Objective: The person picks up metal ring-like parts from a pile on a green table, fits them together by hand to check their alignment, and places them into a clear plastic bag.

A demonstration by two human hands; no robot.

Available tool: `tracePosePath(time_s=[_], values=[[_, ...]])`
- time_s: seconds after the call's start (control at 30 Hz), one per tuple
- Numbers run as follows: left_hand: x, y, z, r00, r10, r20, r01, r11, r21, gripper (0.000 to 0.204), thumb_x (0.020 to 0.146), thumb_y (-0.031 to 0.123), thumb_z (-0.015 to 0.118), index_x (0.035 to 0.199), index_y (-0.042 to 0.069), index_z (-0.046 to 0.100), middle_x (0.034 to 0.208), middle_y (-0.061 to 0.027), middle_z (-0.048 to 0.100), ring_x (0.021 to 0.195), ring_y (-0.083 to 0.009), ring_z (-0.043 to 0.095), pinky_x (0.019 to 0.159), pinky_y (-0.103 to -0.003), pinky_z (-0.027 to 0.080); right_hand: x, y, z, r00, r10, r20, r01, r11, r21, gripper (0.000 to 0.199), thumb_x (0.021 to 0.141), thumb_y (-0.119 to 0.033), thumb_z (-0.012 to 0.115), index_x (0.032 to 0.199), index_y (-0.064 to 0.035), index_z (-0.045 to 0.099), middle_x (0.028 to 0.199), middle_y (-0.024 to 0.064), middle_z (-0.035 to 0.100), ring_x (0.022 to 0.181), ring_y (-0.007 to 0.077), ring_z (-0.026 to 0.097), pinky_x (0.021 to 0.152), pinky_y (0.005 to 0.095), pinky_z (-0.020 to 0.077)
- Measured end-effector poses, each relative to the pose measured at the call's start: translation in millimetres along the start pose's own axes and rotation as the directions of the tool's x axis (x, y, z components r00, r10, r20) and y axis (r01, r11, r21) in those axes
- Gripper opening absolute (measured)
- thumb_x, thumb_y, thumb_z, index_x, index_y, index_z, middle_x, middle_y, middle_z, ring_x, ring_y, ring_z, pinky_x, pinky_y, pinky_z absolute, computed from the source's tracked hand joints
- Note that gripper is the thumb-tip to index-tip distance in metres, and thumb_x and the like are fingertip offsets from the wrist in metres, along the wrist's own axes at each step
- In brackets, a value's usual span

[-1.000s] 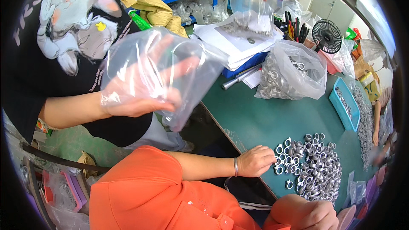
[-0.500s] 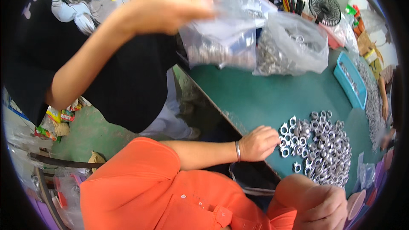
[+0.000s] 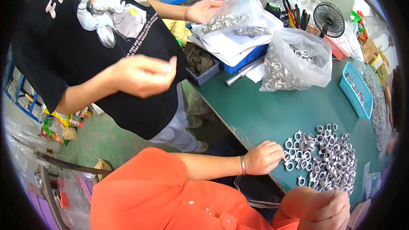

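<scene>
Small silver metal rings [image 3: 330, 162] with little tabs lie in a pile on the green table, a looser cluster of them on its left side. At that cluster's left edge rests my left hand [image 3: 264, 157], its fingers curled together and the tips against the nearest rings. Whether a ring is pinched there is hidden. My right hand [image 3: 327, 211] is closed at the near side of the pile, knuckles up; what it holds, if anything, cannot be seen.
A co-worker's hand [image 3: 142, 76] hovers at left; their other hand [image 3: 205, 10] is beside a clear bag of metal parts [image 3: 230, 19] on papers. An open bag of rings [image 3: 296, 66], a blue basket [image 3: 357, 91] and a black fan [image 3: 328, 19] stand beyond.
The co-worker's blurred near hand has drawn back and down from the bags, and the bag of parts now sits on the papers. The view has shifted slightly; my hands stay by the rings.
</scene>
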State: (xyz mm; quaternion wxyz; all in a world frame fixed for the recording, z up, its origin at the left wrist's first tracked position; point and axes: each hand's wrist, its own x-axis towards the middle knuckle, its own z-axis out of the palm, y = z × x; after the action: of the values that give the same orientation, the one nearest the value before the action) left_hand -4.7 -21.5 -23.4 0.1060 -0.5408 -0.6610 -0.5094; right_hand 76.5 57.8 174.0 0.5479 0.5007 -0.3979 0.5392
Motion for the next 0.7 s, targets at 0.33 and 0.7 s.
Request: tracePosePath(time_s=[0.33,0.7], values=[[0.7,1.1,2.2,1.000,0.007,0.001,-0.007,0.999,-0.033,0.019,0.075,-0.002,0.067,0.094,0.003,0.063,0.089,-0.0090,0.060,0.080,-0.0271,0.059,0.073,-0.036,0.046,-1.3,-2.5,-33.7,0.949,0.056,0.311,-0.089,0.992,0.092,0.004,0.079,-0.005,0.060,0.077,-0.0077,0.060,0.069,0.0017,0.058,0.052,0.0120,0.054,0.050,0.0227,0.0409],[0.2,1.2,2.7,1.000,0.023,0.013,-0.022,1.000,-0.020,0.021,0.075,-0.001,0.068,0.095,0.003,0.064,0.091,-0.0092,0.061,0.081,-0.0271,0.059,0.072,-0.036,0.046,-8.2,-4.8,-13.4,0.993,0.042,0.108,-0.055,0.991,0.119,0.040,0.083,-0.005,0.061,0.120,-0.0176,0.059,0.065,0.0021,0.059,0.047,0.0137,0.051,0.044,0.0278,0.0389]])
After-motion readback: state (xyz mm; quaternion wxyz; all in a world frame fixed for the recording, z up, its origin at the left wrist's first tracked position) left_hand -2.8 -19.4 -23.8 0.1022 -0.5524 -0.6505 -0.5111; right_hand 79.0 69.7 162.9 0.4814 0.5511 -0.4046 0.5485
